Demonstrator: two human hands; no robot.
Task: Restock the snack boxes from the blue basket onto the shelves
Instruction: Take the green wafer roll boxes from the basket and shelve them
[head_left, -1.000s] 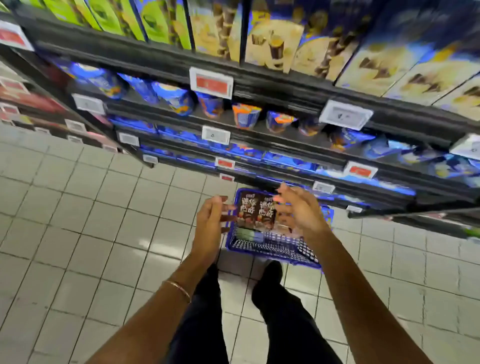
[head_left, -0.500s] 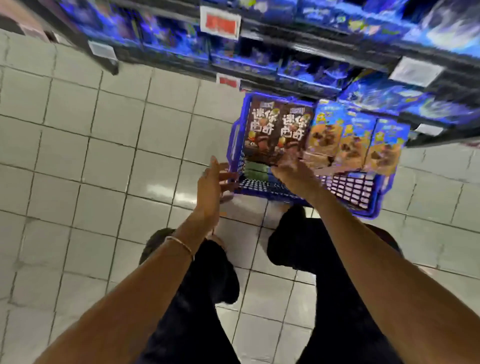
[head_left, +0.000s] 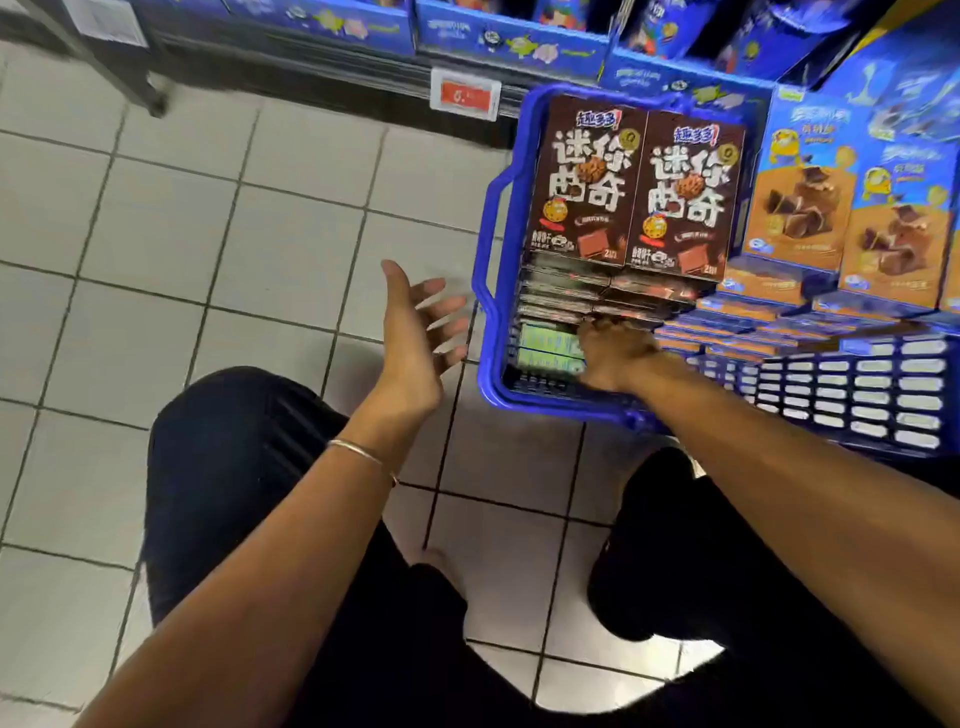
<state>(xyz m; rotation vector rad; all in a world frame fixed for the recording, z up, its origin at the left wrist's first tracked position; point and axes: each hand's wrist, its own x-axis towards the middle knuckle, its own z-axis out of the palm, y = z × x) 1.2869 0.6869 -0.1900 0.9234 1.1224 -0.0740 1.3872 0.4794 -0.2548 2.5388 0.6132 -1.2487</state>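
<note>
A blue basket (head_left: 491, 291) stands on the tiled floor against the bottom shelf. It holds two stacks of brown cookie boxes (head_left: 587, 187), green boxes (head_left: 548, 348) beneath them, and stacks of blue-and-orange snack boxes (head_left: 802, 208) on the right. My right hand (head_left: 615, 353) is inside the basket, fingertips against the lower edge of the brown stack; whether it grips a box is unclear. My left hand (head_left: 415, 338) hovers open just left of the basket's handle, fingers spread, holding nothing.
The lowest shelf (head_left: 363, 31) with blue product trays runs along the top, carrying a red price tag (head_left: 465, 94). A shelf foot (head_left: 150, 98) stands at upper left. My dark-trousered knees (head_left: 249, 457) are below the hands. White floor tiles (head_left: 208, 234) lie to the left.
The view has dropped closer to the basket. My right hand went from above the boxes down into the basket at the base of the brown stack. My left hand stayed open beside it.
</note>
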